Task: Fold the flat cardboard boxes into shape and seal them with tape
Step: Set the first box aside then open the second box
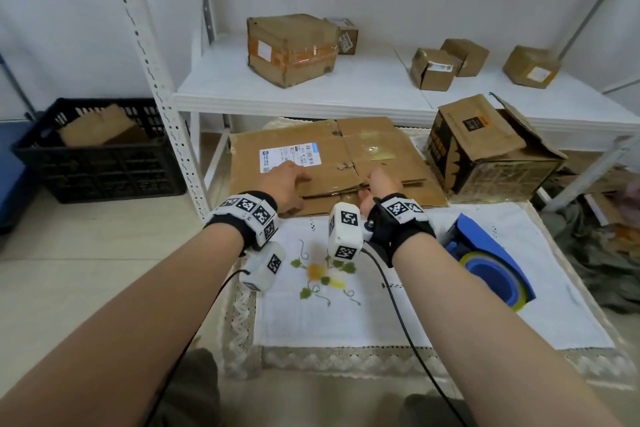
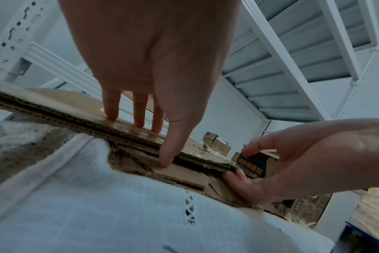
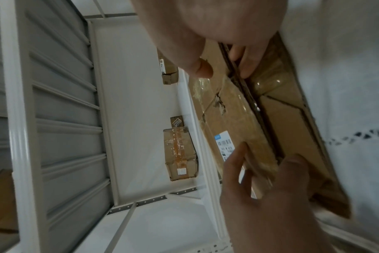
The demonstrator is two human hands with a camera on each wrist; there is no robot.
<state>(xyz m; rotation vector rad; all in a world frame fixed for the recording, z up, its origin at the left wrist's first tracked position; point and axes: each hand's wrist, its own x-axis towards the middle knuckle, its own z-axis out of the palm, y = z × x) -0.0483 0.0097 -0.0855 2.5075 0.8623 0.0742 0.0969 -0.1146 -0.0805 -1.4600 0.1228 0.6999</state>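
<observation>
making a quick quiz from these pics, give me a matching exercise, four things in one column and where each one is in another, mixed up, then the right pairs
Things
1. flat cardboard box
2. tape dispenser
3. black crate
4. printed box with open flaps

Places
A. on the floor, left of the shelf post
B. on the white cloth, beside the right forearm
C. under both hands, at the far edge of the cloth
D. right of the flat cardboard, under the shelf edge

Pairs: 1-C, 2-B, 3-A, 4-D
</observation>
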